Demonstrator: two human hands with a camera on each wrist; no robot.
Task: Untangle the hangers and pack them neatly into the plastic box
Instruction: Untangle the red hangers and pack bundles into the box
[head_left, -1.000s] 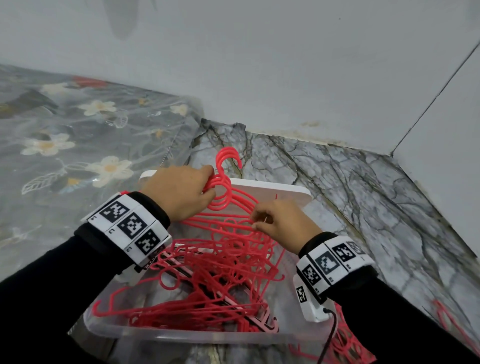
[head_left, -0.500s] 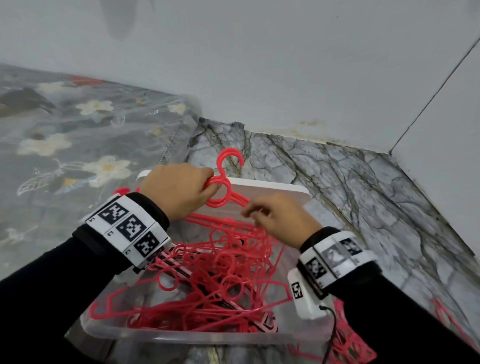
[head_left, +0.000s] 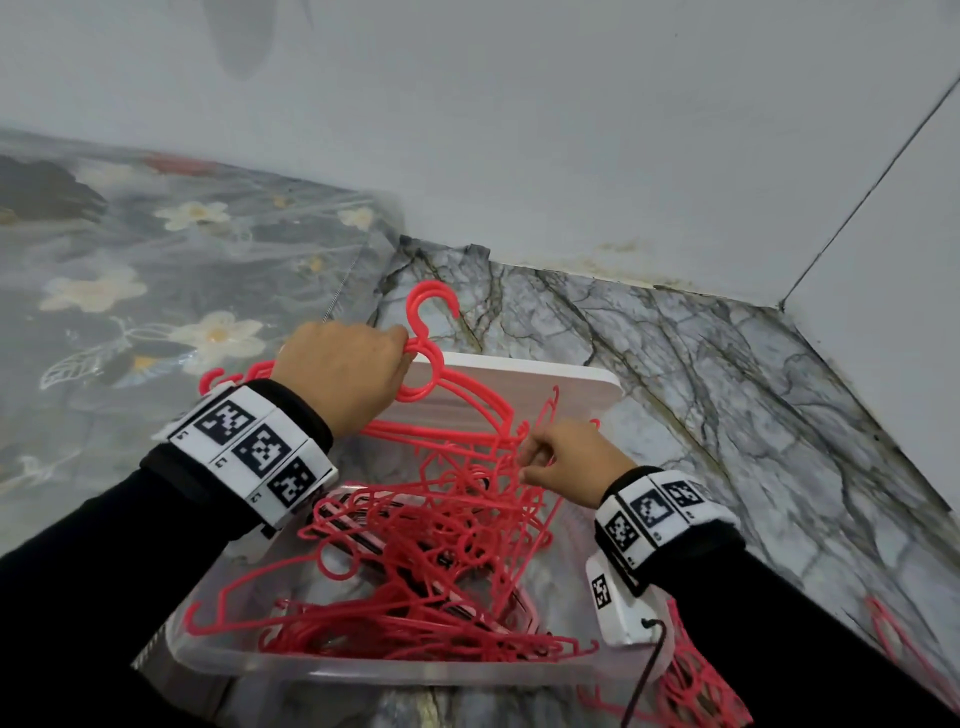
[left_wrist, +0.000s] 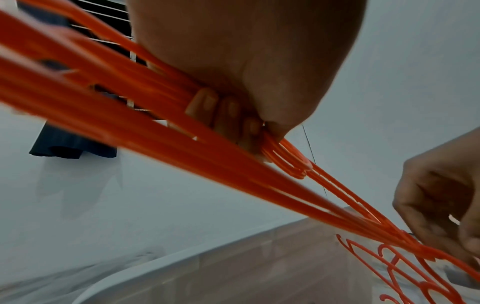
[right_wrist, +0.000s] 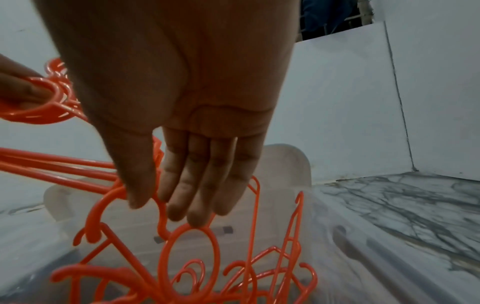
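Observation:
My left hand (head_left: 348, 369) grips a bunch of red hangers (head_left: 467, 400) by their necks, and one hook (head_left: 431, 301) sticks up past the knuckles. The bunch hangs over the far end of the clear plastic box (head_left: 415, 675). In the left wrist view my curled fingers (left_wrist: 228, 115) wrap around the hanger bars (left_wrist: 155, 127). My right hand (head_left: 566, 462) pinches the right ends of that bunch. In the right wrist view a hanger strand (right_wrist: 103, 207) sits between its thumb and fingers (right_wrist: 192, 205). A tangled pile of hangers (head_left: 415, 582) fills the box below.
More red hangers (head_left: 696, 686) lie on the marble floor (head_left: 727, 389) by the box's near right corner, and one lies further right (head_left: 893, 634). A floral mat (head_left: 130, 291) covers the floor to the left. White walls (head_left: 519, 130) close off the corner behind.
My left hand keeps its grip and has drawn the bunch slightly left. My right hand has slid a little lower along the bars to their right ends.

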